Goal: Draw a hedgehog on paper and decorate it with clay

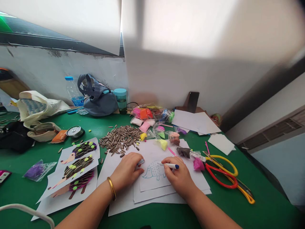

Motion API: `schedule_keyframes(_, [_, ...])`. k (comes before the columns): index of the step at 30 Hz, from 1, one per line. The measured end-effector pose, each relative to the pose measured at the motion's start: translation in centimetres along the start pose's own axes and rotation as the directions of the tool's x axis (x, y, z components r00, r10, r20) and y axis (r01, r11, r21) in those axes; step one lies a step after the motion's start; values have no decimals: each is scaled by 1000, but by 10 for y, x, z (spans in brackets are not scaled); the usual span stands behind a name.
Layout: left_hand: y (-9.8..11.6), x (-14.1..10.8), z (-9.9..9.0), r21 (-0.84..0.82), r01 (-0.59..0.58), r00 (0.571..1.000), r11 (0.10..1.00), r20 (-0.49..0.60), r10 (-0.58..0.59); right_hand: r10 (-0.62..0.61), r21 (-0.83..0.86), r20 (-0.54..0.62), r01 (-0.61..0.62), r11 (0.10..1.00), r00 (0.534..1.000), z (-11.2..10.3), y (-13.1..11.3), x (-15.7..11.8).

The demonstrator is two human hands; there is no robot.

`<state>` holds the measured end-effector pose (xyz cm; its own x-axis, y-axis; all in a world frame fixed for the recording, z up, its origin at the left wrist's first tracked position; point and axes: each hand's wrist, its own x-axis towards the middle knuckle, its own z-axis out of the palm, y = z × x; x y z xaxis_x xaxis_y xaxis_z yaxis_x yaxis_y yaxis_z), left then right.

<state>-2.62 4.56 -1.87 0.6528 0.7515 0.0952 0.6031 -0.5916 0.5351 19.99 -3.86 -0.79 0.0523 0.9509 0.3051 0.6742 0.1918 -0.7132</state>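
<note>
My right hand point(178, 176) grips a white marker with a dark blue end point(172, 166), its tip over a hedgehog drawing in blue lines point(152, 171). The drawing is on a small white sheet point(149, 186), stacked on larger white paper point(121, 203). On the left side of that sheet rests my left hand point(127, 168), fingers curled round a small pale blue piece point(141, 162) whose kind I cannot make out. Just beyond this hand lies a pile of striped sunflower seeds point(122, 136). Hedgehog pictures with seeds and green dots point(79, 165) lie to the left.
Yellow-handled scissors point(224, 160) and red-handled scissors point(222, 176) lie at right. Coloured clay packets point(145, 114) sit behind the papers. A blue bag point(100, 101), bottle point(73, 92), teal-lidded cup point(121, 100) and phone point(193, 101) stand by the wall. A white cable point(28, 210) curves at front left.
</note>
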Motion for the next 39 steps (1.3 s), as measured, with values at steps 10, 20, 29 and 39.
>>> schedule_keyframes(10, [-2, 0, 1, -13, -6, 1000, 1000, -12, 6, 11, -14, 46, -11, 1000, 999, 1, 0, 1])
schedule_keyframes(20, [-3, 0, 2, -15, -12, 1000, 1000, -21, 11, 14, -42, 49, -12, 999, 999, 4, 3, 1])
schedule_keyframes(29, [-2, 0, 0, -8, -5, 1000, 1000, -6, 5, 56, -13, -2, -56, 998, 998, -1, 6, 2])
schedule_keyframes(39, [-1, 0, 0, 7, -6, 1000, 1000, 1, 6, 73, -37, 23, -72, 997, 997, -1, 7, 2])
